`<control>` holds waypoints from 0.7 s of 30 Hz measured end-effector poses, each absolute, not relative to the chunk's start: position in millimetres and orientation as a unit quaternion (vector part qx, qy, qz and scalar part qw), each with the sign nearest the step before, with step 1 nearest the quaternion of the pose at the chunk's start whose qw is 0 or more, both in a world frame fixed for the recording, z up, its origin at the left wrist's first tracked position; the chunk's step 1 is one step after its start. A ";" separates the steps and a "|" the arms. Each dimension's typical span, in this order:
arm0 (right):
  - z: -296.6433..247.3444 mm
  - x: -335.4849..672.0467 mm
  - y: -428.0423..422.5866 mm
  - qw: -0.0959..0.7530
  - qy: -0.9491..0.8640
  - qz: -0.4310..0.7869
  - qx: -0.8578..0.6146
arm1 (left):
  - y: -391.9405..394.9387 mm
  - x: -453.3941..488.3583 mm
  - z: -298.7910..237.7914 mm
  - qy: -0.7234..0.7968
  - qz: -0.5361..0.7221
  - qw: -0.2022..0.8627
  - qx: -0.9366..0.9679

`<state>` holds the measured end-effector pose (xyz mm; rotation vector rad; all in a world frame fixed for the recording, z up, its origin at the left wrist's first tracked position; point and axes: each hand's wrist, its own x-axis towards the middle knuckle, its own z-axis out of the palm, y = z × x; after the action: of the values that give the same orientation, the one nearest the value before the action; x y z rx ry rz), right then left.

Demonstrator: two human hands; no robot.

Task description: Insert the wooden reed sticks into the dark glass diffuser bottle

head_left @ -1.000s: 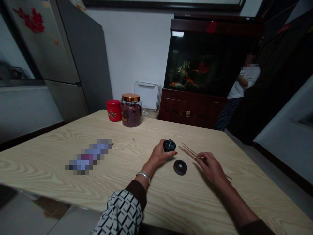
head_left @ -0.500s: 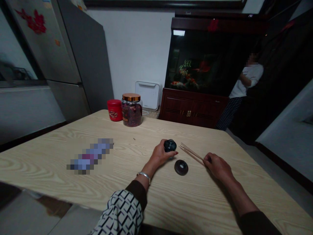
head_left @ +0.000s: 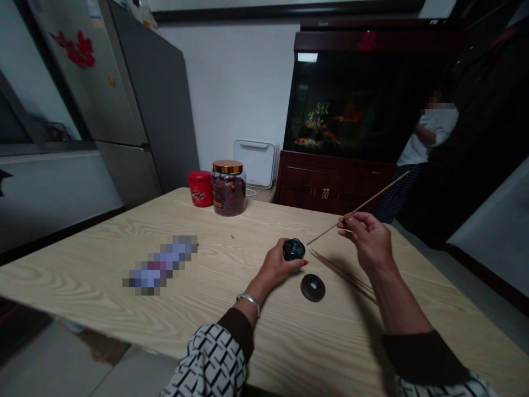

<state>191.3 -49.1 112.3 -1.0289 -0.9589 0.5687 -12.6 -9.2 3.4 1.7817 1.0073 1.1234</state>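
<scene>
My left hand (head_left: pixel 278 263) is wrapped round a small dark, glossy pot (head_left: pixel 293 250) on the table. Raised above the table, my right hand (head_left: pixel 369 238) pinches one thin brown incense stick (head_left: pixel 378 194) between thumb and fingers. The stick slants, its lower end close to the pot and its upper end pointing far right. Several more incense sticks (head_left: pixel 339 271) lie on the table below my right hand, partly hidden by the forearm. A round dark lid-like piece (head_left: pixel 313 288) with a pale centre rests just in front of the pot.
Toward the back of the wooden table (head_left: pixel 173 314) stand a red canister (head_left: pixel 200 188) and a glass jar (head_left: pixel 229 190) with a copper-coloured lid. A blurred-out long item (head_left: pixel 161 266) lies at the left. Beyond the table, a person (head_left: pixel 432 129) stands beside a fish tank (head_left: pixel 343 105).
My right hand has lifted off the table with a single stick, now tilted upward. The other sticks are left lying on the tabletop. My left hand keeps its hold on the pot.
</scene>
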 end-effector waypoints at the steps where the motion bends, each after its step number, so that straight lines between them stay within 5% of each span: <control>1: 110.6 184.8 -43.0 0.735 -0.433 0.259 -0.453 | -9.3 -12.7 3.3 0.394 0.444 0.395 0.701; 12: 90.9 160.4 -24.0 0.692 -0.505 0.257 -0.447 | -7.5 -11.8 3.2 0.394 0.441 0.390 0.706; 21: 66.2 154.5 -28.2 0.532 -0.600 0.278 -0.529 | -9.8 -12.9 5.3 0.391 0.442 0.396 0.704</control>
<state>154.5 -28.2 66.2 -1.2631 -1.4316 0.6623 -12.9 -9.8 5.3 1.7839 0.9920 1.1202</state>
